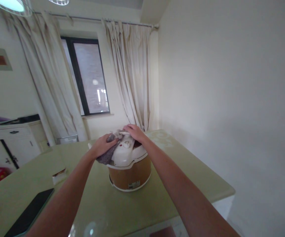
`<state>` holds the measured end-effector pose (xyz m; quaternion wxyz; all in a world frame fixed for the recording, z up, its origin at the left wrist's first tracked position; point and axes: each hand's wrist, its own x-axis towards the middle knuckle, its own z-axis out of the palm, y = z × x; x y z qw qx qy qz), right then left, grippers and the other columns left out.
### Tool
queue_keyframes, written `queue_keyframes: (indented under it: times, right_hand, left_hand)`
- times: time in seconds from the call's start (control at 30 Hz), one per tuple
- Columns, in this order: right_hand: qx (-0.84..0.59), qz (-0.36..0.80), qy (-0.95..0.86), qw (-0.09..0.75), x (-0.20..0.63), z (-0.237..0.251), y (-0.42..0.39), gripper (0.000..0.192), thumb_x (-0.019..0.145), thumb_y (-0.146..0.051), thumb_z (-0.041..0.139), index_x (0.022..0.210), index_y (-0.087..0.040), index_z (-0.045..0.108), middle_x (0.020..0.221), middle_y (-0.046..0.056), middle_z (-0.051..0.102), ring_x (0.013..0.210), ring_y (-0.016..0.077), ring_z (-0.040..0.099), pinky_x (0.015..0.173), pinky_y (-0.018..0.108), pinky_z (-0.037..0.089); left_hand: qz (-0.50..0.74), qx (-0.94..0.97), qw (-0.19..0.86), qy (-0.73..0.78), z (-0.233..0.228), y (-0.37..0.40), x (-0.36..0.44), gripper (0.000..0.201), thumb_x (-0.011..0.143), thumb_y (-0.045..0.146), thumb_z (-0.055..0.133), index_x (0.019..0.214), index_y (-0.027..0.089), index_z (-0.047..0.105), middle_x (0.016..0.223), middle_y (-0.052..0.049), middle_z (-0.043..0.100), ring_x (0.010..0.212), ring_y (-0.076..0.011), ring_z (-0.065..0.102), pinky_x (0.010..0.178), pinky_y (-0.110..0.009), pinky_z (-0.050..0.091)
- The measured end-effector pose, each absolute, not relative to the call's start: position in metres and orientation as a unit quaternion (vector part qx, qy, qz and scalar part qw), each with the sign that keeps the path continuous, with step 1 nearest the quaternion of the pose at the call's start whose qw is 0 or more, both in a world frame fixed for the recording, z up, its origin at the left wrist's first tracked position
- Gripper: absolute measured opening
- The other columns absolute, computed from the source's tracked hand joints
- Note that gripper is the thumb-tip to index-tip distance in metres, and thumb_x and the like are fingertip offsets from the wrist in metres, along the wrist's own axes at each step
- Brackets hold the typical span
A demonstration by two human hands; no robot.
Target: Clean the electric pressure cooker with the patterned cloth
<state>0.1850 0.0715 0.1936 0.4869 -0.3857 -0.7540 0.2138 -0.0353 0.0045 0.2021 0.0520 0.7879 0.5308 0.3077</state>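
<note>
Left hand (102, 144) closed over a grey cloth (107, 155), pressing it on the lid at the cooker's 9 o'clock side. Right hand (133, 131) lies palm down, fingers curled on the lid's far edge at 12 o'clock, touching the cloth's bunched end; can't tell whether it grips anything. Rice cooker (129, 176): round, tan-brown body, white base ring, white domed lid with a raised centre panel carrying a knob and small red dot, small label low on the front. It sits mid-counter, toward the far end of the pale green glossy counter (194, 171). At 8 o'clock from the cooker, a small folded packet (59, 175); further out, near the counter's near-left edge, a black phone (30, 213) lying flat.
</note>
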Motion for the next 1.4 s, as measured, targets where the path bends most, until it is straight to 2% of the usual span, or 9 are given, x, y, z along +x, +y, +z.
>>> queue_keyframes:
  times: [0.2, 0.37, 0.47, 0.63, 0.87, 1.03, 1.13, 1.27, 1.4]
  right_hand:
    - [-0.365, 0.229, -0.749, 0.503, 0.182, 0.19, 0.079, 0.033, 0.099, -0.047, 0.059, 0.088, -0.022, 0.078, 0.09, 0.0, 0.078, 0.092, 0.019, 0.069, 0.086, 0.028, 0.047]
    - [-0.356, 0.244, -0.746, 0.507, 0.183, 0.188, 0.081, 0.039, 0.096, -0.056, 0.061, 0.088, -0.021, 0.078, 0.087, 0.0, 0.077, 0.089, 0.0184, 0.068, 0.083, 0.028, 0.048]
    - [-0.334, 0.298, -0.73, 0.516, 0.186, 0.19, 0.081, 0.051, 0.094, -0.066, 0.06, 0.086, -0.019, 0.077, 0.084, 0.002, 0.076, 0.087, 0.0189, 0.068, 0.084, 0.029, 0.05]
    - [-0.343, 0.46, -0.623, 0.532, 0.19, 0.197, 0.089, 0.068, 0.094, -0.078, 0.051, 0.084, -0.016, 0.077, 0.083, 0.01, 0.077, 0.078, 0.0206, 0.071, 0.08, 0.033, 0.056]
    - [-0.333, 0.464, -0.608, 0.551, 0.195, 0.194, 0.098, 0.056, 0.089, -0.07, 0.065, 0.085, -0.015, 0.077, 0.086, 0.01, 0.08, 0.083, 0.0222, 0.073, 0.082, 0.035, 0.056]
    - [-0.319, 0.446, -0.617, 0.565, 0.192, 0.191, 0.09, 0.052, 0.084, -0.068, 0.071, 0.083, -0.016, 0.077, 0.091, 0.012, 0.081, 0.092, 0.0246, 0.075, 0.091, 0.037, 0.055]
    - [-0.321, 0.405, -0.632, 0.577, 0.19, 0.19, 0.084, 0.048, 0.084, -0.065, 0.07, 0.083, -0.017, 0.078, 0.092, 0.01, 0.081, 0.095, 0.0234, 0.074, 0.095, 0.037, 0.053]
    - [-0.327, 0.368, -0.655, 0.573, 0.189, 0.19, 0.079, 0.043, 0.085, -0.06, 0.069, 0.081, -0.018, 0.079, 0.088, 0.007, 0.08, 0.09, 0.0216, 0.072, 0.088, 0.033, 0.052]
    - [-0.329, 0.379, -0.655, 0.565, 0.189, 0.19, 0.078, 0.038, 0.085, -0.054, 0.069, 0.08, -0.018, 0.078, 0.086, 0.006, 0.079, 0.086, 0.0203, 0.071, 0.083, 0.031, 0.051]
  left_hand:
    - [0.373, 0.797, -0.027, 0.474, 0.182, -0.054, -0.028, 0.047, 0.093, 0.055, 0.057, 0.124, 0.023, 0.073, 0.118, -0.008, 0.079, 0.108, -0.0284, 0.074, 0.094, -0.037, 0.054]
    - [0.401, 0.803, 0.019, 0.442, 0.186, -0.052, -0.008, 0.046, 0.098, 0.054, 0.051, 0.122, 0.021, 0.073, 0.119, -0.009, 0.079, 0.109, -0.0272, 0.073, 0.096, -0.037, 0.054]
    - [0.366, 0.803, 0.035, 0.469, 0.206, -0.037, 0.011, 0.045, 0.099, 0.053, 0.048, 0.115, 0.02, 0.075, 0.114, -0.011, 0.08, 0.104, -0.0286, 0.073, 0.092, -0.038, 0.053]
    - [0.272, 0.827, -0.028, 0.491, 0.235, -0.036, 0.045, 0.03, 0.09, 0.047, 0.063, 0.094, 0.022, 0.079, 0.097, -0.01, 0.08, 0.089, -0.0281, 0.074, 0.077, -0.035, 0.05]
    - [0.23, 0.9, -0.112, 0.354, 0.221, -0.068, 0.079, 0.03, 0.084, 0.051, 0.069, 0.081, 0.022, 0.078, 0.083, -0.008, 0.078, 0.079, -0.0255, 0.07, 0.075, -0.038, 0.048]
    - [0.136, 0.947, -0.178, 0.23, 0.167, -0.086, 0.087, 0.029, 0.082, 0.047, 0.075, 0.091, 0.019, 0.077, 0.087, -0.01, 0.077, 0.086, -0.0272, 0.072, 0.088, -0.042, 0.053]
    - [0.098, 0.938, -0.287, 0.167, 0.099, -0.088, 0.078, 0.036, 0.091, 0.038, 0.069, 0.116, 0.013, 0.074, 0.12, -0.019, 0.076, 0.112, -0.0308, 0.072, 0.089, -0.042, 0.058]
    - [0.157, 0.925, -0.335, 0.092, 0.007, -0.078, 0.053, 0.024, 0.097, 0.026, 0.059, 0.117, 0.026, 0.074, 0.117, -0.005, 0.08, 0.105, -0.0212, 0.075, 0.101, -0.037, 0.059]
    - [0.203, 0.887, -0.41, 0.06, -0.018, -0.068, 0.037, 0.031, 0.1, 0.03, 0.058, 0.128, 0.03, 0.072, 0.14, 0.001, 0.072, 0.131, -0.0173, 0.065, 0.116, -0.028, 0.05]
